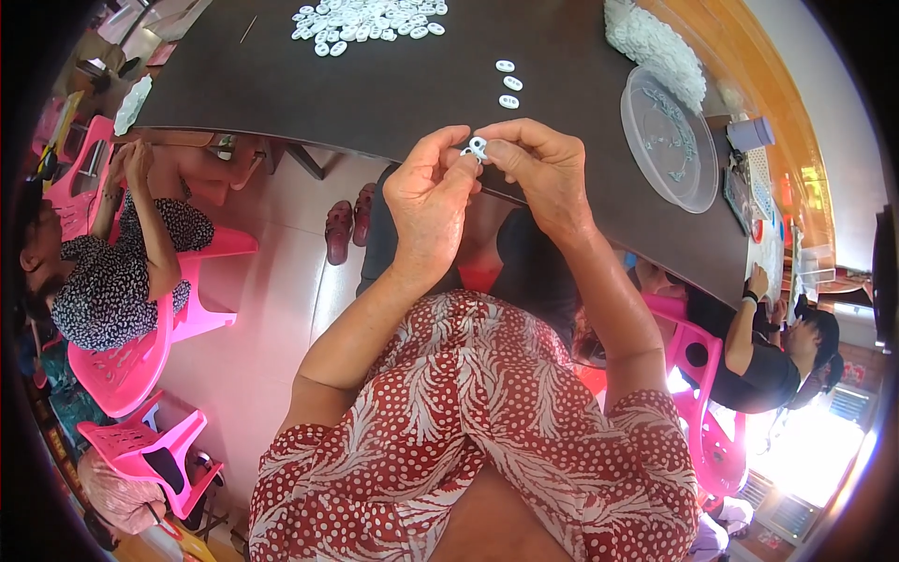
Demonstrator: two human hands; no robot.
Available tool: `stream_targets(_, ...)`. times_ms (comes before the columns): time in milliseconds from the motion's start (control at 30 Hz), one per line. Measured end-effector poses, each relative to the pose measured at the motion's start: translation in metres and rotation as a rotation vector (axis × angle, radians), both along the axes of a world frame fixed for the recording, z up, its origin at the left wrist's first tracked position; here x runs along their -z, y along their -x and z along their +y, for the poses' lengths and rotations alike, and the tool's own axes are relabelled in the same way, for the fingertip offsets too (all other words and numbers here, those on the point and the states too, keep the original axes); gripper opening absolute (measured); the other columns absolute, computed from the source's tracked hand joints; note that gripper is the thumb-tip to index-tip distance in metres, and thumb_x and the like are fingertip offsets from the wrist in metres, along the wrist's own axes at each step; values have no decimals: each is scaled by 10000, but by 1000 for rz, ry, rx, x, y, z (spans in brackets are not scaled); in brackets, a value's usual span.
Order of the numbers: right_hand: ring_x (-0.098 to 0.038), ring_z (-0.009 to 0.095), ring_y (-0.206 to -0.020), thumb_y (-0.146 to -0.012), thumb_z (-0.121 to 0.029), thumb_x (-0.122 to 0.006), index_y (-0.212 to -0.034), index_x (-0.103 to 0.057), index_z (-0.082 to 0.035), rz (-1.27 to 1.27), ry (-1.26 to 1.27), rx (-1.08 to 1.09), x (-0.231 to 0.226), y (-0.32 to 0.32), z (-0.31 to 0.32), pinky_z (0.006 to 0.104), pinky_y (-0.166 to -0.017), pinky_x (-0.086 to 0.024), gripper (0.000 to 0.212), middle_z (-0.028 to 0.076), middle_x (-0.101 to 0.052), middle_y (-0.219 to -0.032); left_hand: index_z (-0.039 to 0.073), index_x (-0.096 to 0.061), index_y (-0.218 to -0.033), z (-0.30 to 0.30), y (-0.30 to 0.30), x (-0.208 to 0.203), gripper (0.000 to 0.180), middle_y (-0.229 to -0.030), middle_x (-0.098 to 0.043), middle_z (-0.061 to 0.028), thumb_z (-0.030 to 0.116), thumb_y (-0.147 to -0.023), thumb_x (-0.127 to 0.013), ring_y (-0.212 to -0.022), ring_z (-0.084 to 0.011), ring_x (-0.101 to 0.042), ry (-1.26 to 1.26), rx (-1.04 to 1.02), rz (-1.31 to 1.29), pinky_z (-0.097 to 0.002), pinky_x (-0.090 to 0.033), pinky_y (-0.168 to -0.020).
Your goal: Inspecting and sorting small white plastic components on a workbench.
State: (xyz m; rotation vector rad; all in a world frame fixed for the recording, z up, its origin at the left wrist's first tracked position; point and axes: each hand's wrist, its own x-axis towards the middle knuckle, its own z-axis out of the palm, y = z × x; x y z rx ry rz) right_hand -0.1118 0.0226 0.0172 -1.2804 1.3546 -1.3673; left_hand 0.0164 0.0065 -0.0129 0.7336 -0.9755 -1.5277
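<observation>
Both my hands meet at the near edge of the dark table, fingertips pinched around a small white plastic piece [478, 145] with dark holes. My left hand [429, 201] grips its left side between thumb and fingers. My right hand [548, 173] pinches the right side, thumb against forefinger. Fingertips cover part of the piece, so its full shape is hidden. Just beyond lie three white oval pieces with small holes, in a short column: a far one [505, 66], a middle one [512, 83] and a near one [508, 101].
A pile of similar white ovals [370, 21] spreads across the table's far side. To the right sit a round clear plastic tray [702, 178] with small pale bits and a clear bag of white pieces [655, 47]. Other people sit left and right on pink chairs [122, 375].
</observation>
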Motion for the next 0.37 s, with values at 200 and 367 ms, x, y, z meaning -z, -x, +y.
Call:
stream_targets(200,-562,62,-706,-817,1,-571,-894,-647,35,89,9,29,2,-5,3,217,-634,-461,113,36,-636,-756,-31,-579,-1110,1,-1,3,255,-795,-597,-25,-8,-856,-568,-635,-68,-552,-49,47,40,-179,-449,-547)
stream_targets(367,-564,67,-698,-817,0,-569,-887,-649,26,11,-37,42,6,-6,5,224,-633,-465,109,33,-638,-752,-26,-572,-1128,3,-1,5,268,-813,-581,-12,-8,-860,-569,-646,-55,-532,-59,66,58,-169,-436,-563)
